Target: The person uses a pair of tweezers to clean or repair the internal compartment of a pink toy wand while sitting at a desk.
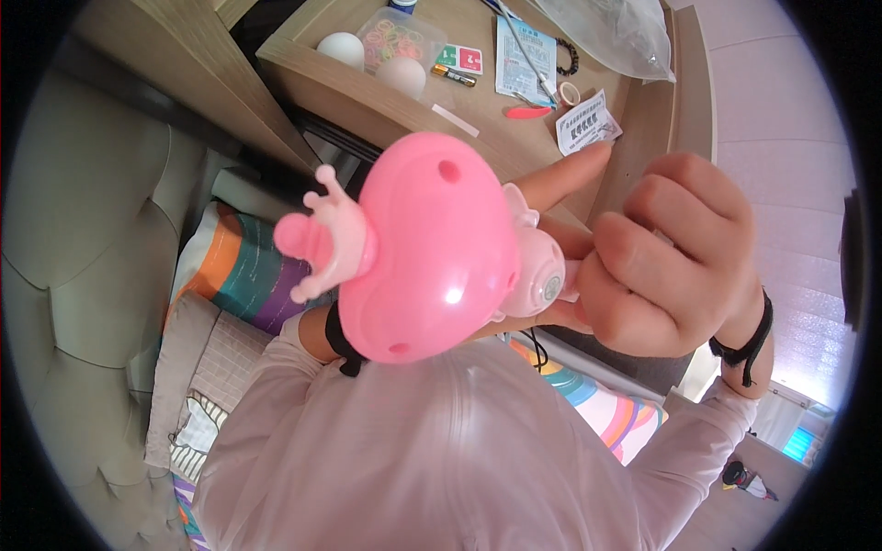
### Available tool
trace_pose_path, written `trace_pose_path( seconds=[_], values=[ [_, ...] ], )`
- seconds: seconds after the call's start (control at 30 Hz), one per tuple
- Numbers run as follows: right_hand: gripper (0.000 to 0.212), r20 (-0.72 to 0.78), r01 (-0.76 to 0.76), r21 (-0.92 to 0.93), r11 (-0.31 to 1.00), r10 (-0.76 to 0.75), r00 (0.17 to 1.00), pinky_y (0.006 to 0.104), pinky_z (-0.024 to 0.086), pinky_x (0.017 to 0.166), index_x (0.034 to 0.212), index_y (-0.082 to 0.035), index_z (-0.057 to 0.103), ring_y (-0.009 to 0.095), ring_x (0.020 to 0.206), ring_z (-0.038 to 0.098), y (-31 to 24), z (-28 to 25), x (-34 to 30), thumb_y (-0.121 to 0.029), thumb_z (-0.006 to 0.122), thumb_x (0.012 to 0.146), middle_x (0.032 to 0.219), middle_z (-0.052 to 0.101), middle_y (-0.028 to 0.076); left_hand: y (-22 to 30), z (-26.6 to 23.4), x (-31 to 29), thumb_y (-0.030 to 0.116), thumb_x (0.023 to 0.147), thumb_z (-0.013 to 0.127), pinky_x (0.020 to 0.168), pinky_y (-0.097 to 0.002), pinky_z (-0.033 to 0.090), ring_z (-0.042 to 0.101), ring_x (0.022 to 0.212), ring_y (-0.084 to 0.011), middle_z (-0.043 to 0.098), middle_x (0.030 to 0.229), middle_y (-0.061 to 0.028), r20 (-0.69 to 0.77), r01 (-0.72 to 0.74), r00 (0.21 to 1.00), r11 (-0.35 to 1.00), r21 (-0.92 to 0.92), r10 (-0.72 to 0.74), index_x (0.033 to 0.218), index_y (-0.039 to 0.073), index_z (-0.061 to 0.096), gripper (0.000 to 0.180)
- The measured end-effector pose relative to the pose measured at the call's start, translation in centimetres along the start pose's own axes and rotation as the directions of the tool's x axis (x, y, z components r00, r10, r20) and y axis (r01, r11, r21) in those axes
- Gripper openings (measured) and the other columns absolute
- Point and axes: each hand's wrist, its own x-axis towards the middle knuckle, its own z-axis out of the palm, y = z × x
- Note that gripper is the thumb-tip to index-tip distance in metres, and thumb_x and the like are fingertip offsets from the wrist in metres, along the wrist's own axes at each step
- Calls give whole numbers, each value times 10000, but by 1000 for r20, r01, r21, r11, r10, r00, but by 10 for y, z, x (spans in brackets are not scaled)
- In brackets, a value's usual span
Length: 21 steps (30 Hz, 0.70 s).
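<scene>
A glossy pink toy [432,248] with a rounded head and small holes in it is held up close to me. A paler pink crown [335,241] juts from its left side. Its light pink lower part [540,275], with a small round button or badge, points right. Behind this part my left hand [565,188] grips the toy, one finger stretched out to the right; the toy's head hides most of the hand. My right hand [675,257] is closed at the right end of the light pink part, its fingertips pinched on it.
Beyond my hands stands a pulled-out wooden drawer [358,101] holding two white balls [401,78], a clear box of coloured bands [393,39], a battery [453,75], a blue-white packet [525,60] and a plastic bag [616,37]. Colourful cushions [243,266] lie around me.
</scene>
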Motion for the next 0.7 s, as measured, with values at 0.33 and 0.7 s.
trace_pose_path(
  seconds=[0.33,0.7],
  values=[
    [245,4,1,-65,998,-1,1000,269,344,414,664,-43,417,159,456,378,-1,-1,-4,-134,585,512,592,421,40,-9,12,18,122,710,657,619,-176,376,440,577,-60,464,590,44,66,-369,927,861,349,370,1295,44,244,719],
    [246,47,-15,-46,999,17,999,247,251,361,595,-46,374,158,406,342,5,-1,-4,-37,349,350,529,361,37,3,13,3,8,716,604,693,-219,414,520,766,-74,577,913,-93,-73,-116,988,961,252,139,1326,52,66,815]
  ],
)
